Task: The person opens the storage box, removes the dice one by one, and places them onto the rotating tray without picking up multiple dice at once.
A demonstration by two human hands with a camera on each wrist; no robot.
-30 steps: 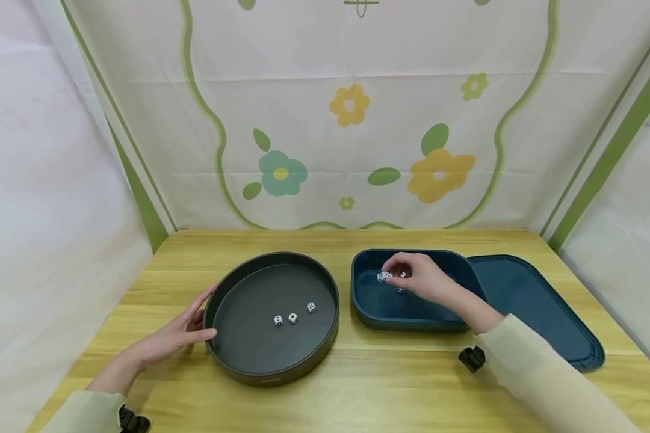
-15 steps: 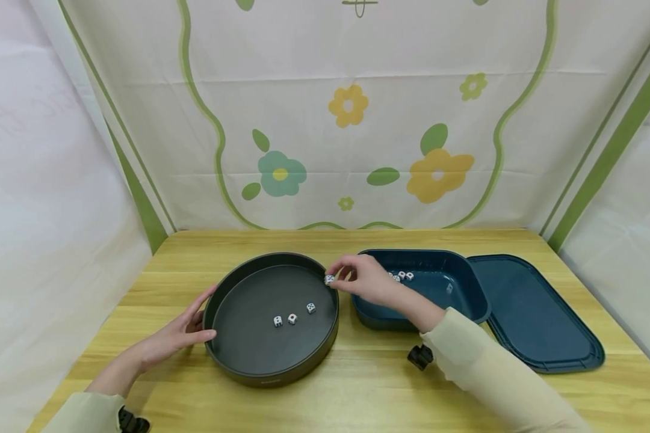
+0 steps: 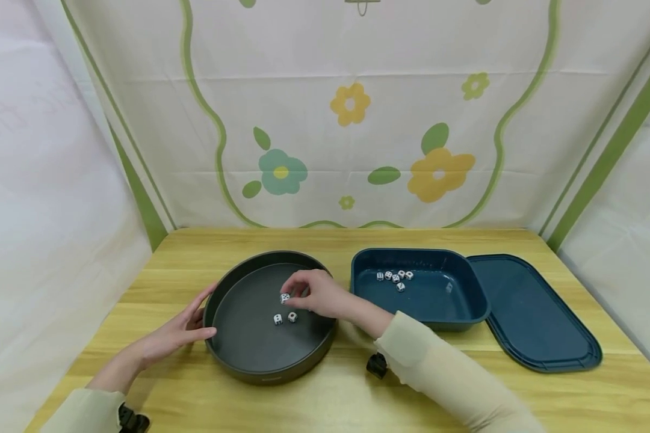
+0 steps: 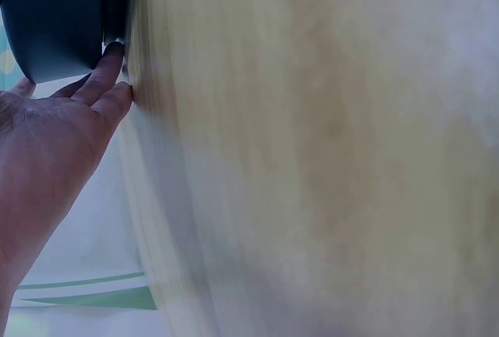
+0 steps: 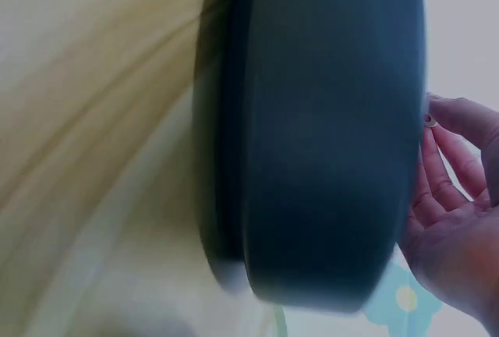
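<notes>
In the head view my right hand [image 3: 316, 294] pinches a white die [image 3: 284, 298] between thumb and fingertips, over the inside of a round dark pan [image 3: 271, 358]. Two more dice lie on the pan floor just below it, a left die [image 3: 278, 319] and a right die [image 3: 292, 317]. A third spot on the floor is covered by the hand. My left hand [image 3: 168, 337] rests against the pan's left side, fingers extended along the outer wall and thumb at the rim. The left wrist view shows those fingertips [image 4: 117, 95] low at the pan's side, near the tabletop.
Right of the pan stands a dark blue rectangular container [image 3: 419, 319] with several dice [image 3: 395, 278] grouped in its left half. Its matching flat lid [image 3: 541, 313] lies on the wooden table [image 3: 357, 397] at the right, beside the container. A flowered cloth [image 3: 314, 132] hangs behind.
My right hand has lifted a die out of the blue container and carried it left, across the pan's rim to above its floor. The left hand has stayed at the pan.
</notes>
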